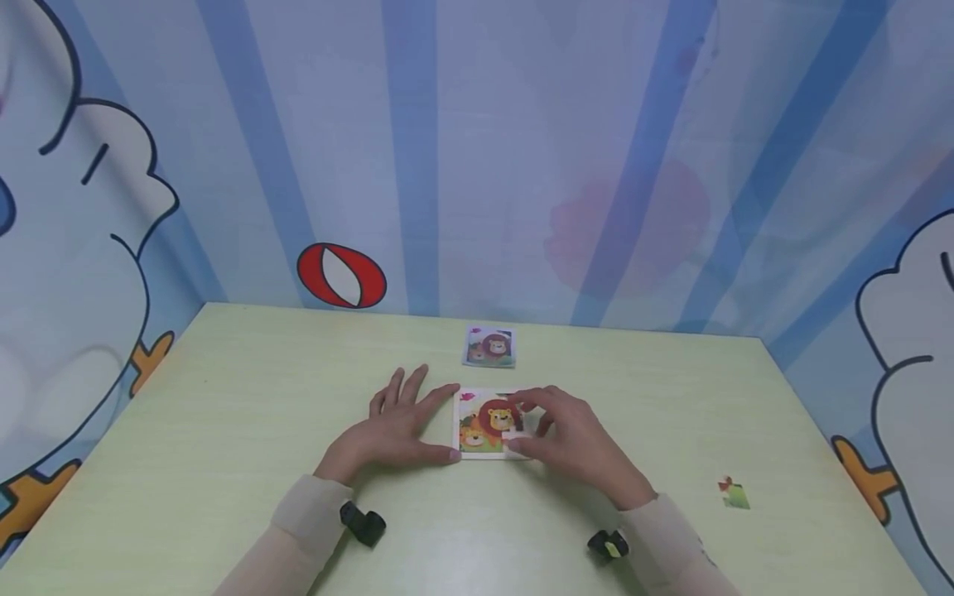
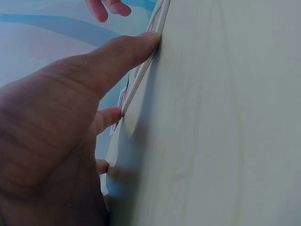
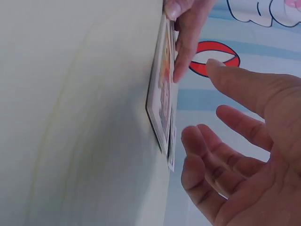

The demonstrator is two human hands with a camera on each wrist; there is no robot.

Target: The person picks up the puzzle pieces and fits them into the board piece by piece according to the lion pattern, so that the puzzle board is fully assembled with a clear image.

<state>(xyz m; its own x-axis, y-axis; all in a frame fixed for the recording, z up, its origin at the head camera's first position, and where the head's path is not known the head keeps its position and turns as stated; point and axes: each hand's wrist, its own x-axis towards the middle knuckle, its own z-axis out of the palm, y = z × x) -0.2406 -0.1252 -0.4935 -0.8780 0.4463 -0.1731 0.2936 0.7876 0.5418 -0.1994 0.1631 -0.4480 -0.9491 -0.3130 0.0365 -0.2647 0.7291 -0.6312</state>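
A white-framed lion jigsaw puzzle [image 1: 480, 424] lies flat on the table, with a pale gap at its lower right. My left hand [image 1: 395, 430] rests at its left side, thumb on the lower left corner and index finger by the upper left one. In the left wrist view that thumb [image 2: 127, 52] presses on the frame's edge. My right hand [image 1: 570, 434] hovers over the puzzle's right side, fingers loosely bent. The right wrist view shows nothing between its thumb [image 3: 244, 84] and fingers. A loose green and red puzzle piece [image 1: 734, 492] lies far to the right.
Behind the puzzle lies a small card [image 1: 489, 346] with the same lion picture. The pale table [image 1: 283, 372] ends at a blue striped backdrop [image 1: 492, 165] with cartoon prints. Black devices [image 1: 363, 524] are strapped at both wrists.
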